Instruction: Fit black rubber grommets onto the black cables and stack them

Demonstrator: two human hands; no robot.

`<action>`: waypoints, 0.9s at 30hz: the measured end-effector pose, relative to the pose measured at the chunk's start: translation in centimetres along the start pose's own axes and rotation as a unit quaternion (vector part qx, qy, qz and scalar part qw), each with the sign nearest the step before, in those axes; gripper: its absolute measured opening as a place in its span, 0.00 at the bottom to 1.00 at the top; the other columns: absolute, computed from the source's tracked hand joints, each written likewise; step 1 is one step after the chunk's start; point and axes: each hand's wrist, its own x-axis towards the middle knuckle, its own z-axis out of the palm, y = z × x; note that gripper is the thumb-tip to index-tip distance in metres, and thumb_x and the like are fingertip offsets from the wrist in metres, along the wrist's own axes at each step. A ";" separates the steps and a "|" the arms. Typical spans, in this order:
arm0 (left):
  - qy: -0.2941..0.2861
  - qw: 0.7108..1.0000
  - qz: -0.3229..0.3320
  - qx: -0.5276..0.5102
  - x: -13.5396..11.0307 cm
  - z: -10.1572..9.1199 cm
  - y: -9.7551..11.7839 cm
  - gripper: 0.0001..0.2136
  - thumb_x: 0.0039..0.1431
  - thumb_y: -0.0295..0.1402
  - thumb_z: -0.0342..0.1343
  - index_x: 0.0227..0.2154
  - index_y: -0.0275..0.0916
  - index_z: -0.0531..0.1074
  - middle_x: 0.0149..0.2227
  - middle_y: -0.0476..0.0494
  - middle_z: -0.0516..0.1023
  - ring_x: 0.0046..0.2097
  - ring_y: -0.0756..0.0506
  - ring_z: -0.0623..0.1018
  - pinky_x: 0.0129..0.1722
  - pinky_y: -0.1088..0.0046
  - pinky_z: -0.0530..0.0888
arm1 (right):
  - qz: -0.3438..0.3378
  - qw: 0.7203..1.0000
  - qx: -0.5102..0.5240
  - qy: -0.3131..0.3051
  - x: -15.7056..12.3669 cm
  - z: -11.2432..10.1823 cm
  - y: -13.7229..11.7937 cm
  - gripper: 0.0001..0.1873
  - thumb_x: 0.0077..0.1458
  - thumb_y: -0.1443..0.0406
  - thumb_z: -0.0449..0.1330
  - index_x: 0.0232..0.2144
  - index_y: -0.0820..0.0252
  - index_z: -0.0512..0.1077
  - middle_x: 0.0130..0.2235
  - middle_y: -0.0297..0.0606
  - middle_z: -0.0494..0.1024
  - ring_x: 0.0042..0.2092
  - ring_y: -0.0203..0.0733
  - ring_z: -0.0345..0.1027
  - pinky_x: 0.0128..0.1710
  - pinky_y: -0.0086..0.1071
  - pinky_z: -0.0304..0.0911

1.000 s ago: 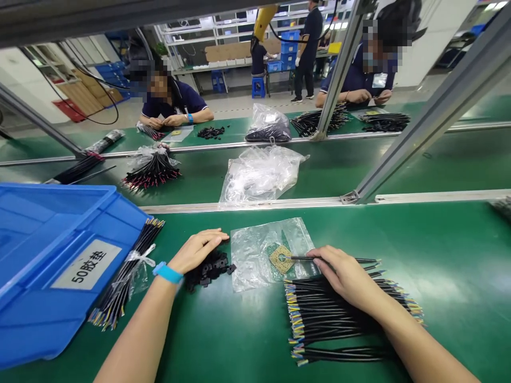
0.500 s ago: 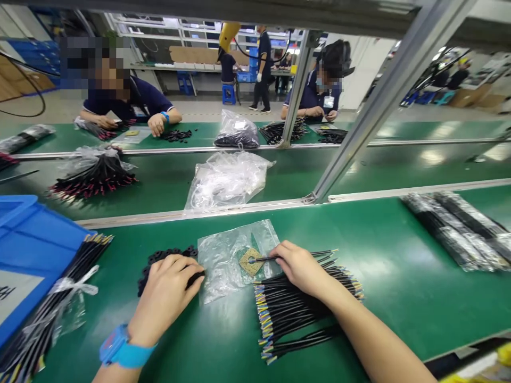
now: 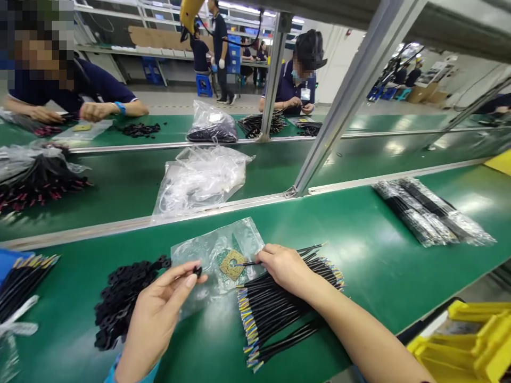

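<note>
My left hand (image 3: 159,308) is raised a little above the green bench and pinches a small black part (image 3: 197,272) between thumb and forefinger. A heap of the same black parts (image 3: 120,298) lies just left of it. My right hand (image 3: 281,266) rests on a pile of black cables with coloured ends (image 3: 275,308) and pinches one thin black cable (image 3: 249,262). That cable's tip touches a tan pad (image 3: 232,264) lying on a clear plastic bag (image 3: 211,255).
Wrapped cable bundles (image 3: 431,213) lie on the bench to the right, another bundle (image 3: 19,282) at the left edge. Yellow bins (image 3: 467,340) sit at lower right. A slanted metal post (image 3: 339,96) rises behind. A clear bag (image 3: 199,178) lies on the middle belt. Other people work across the belts.
My left hand has lifted off the heap of black parts with one part pinched in its fingers. The view has swung right. My right hand still holds the thin cable on the pad.
</note>
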 end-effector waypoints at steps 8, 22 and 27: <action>0.064 0.980 -0.088 -0.165 0.5 0.8 -0.5 0.26 0.27 0.47 0.79 0.33 0.40 0.82 0.33 0.47 0.83 0.36 0.44 0.85 0.36 0.77 0.81 | -0.005 0.999 -0.048 -0.002 0.1 0.0 -0.1 0.09 0.67 0.70 0.58 0.45 0.58 0.76 0.40 0.38 0.79 0.42 0.40 0.70 0.40 0.29 0.64; 0.007 0.970 -0.137 -0.201 -1.2 3.2 0.7 0.25 0.29 0.48 0.79 0.32 0.40 0.84 0.36 0.46 0.83 0.37 0.44 0.84 0.37 0.74 0.80 | -0.139 0.938 0.056 0.312 -2.5 -1.5 -2.2 0.10 0.68 0.72 0.56 0.48 0.63 0.74 0.41 0.38 0.81 0.36 0.34 0.71 0.38 0.28 0.69; -0.017 0.965 -0.140 -0.222 -1.6 3.7 0.7 0.24 0.28 0.45 0.80 0.31 0.39 0.84 0.34 0.45 0.83 0.34 0.46 0.83 0.39 0.74 0.80 | -0.177 0.917 0.041 0.355 -3.0 -1.9 -3.2 0.12 0.64 0.75 0.59 0.49 0.66 0.75 0.39 0.39 0.81 0.33 0.34 0.66 0.34 0.30 0.65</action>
